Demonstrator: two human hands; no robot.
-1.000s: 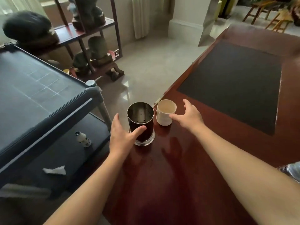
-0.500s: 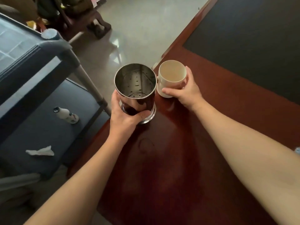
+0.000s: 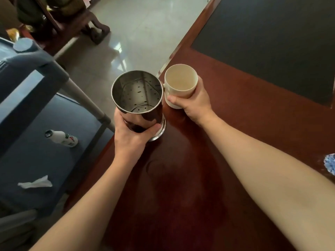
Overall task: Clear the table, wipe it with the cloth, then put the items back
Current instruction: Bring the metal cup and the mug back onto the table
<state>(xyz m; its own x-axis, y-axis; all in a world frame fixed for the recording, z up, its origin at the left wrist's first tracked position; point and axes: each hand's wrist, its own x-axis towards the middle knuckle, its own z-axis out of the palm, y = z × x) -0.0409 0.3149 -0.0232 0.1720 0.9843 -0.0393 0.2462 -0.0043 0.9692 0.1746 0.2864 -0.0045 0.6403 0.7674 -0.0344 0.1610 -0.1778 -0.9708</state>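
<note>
A shiny steel canister (image 3: 138,98) with a perforated inside is at the left corner of the dark red wooden table (image 3: 226,134). My left hand (image 3: 133,136) is wrapped around its lower wall. Just to its right is a cream cup (image 3: 180,85), empty inside, and my right hand (image 3: 191,102) grips it from the near side. The canister looks tilted towards me; I cannot tell whether either one is off the wood. No cloth is in view.
A black mat (image 3: 275,42) is inset in the tabletop at the far right. Left of the table stands a blue-grey cart (image 3: 36,160); its lower shelf holds a small white bottle (image 3: 62,138) and a crumpled tissue (image 3: 36,182). A dark wooden shelf (image 3: 59,20) stands beyond it.
Both hands went from reaching to gripping: the left closed on the canister, the right on the cup. The view has dipped and moved closer, and both items now look larger.
</note>
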